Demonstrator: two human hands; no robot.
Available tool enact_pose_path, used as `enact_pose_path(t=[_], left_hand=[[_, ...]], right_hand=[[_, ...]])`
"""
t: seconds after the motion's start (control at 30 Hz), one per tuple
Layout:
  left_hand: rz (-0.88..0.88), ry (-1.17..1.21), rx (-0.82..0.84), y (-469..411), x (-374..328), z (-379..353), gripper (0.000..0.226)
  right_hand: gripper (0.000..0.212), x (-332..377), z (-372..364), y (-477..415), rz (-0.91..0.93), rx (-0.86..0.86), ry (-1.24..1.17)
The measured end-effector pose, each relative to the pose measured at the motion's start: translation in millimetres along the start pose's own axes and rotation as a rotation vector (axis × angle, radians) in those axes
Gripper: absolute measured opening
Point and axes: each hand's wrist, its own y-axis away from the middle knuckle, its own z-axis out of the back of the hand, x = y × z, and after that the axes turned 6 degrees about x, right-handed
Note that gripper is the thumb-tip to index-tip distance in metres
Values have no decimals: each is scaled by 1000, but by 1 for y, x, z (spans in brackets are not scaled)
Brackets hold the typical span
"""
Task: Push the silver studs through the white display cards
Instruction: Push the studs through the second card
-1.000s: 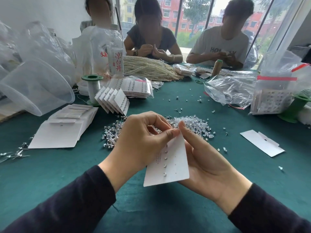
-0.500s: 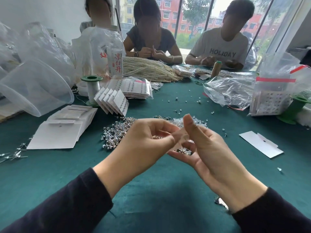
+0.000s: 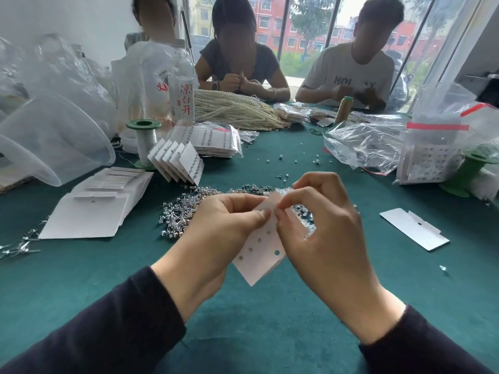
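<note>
At frame centre we hold the white display card (image 3: 260,245) tilted, long axis running lower left to upper right. Our left hand (image 3: 216,238) pinches its left edge; our right hand (image 3: 324,233) pinches, fingers (image 3: 280,215) together, at its upper end, presumably on a stud too small to see. The stud pile (image 3: 183,211) lies just behind on the desk (image 3: 270,333).

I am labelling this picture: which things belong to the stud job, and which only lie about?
Job: left hand, right hand, held card, stud pile, blank cards.
Lying about: pearl strands, green spool, water bottle.
</note>
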Motion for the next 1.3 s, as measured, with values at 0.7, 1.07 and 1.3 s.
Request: enact_pose_path(t=[0.7, 1.07, 1.3], left_hand=[[159, -443, 166, -8, 7, 14, 21], [245, -371, 207, -11, 15, 15, 22], [225, -361, 188, -12, 18, 14, 22]], right_hand=[[6, -27, 3, -15, -96, 192, -139], [9, -65, -1, -23, -283, 391, 271], [19, -65, 4, -26, -385, 263, 121]])
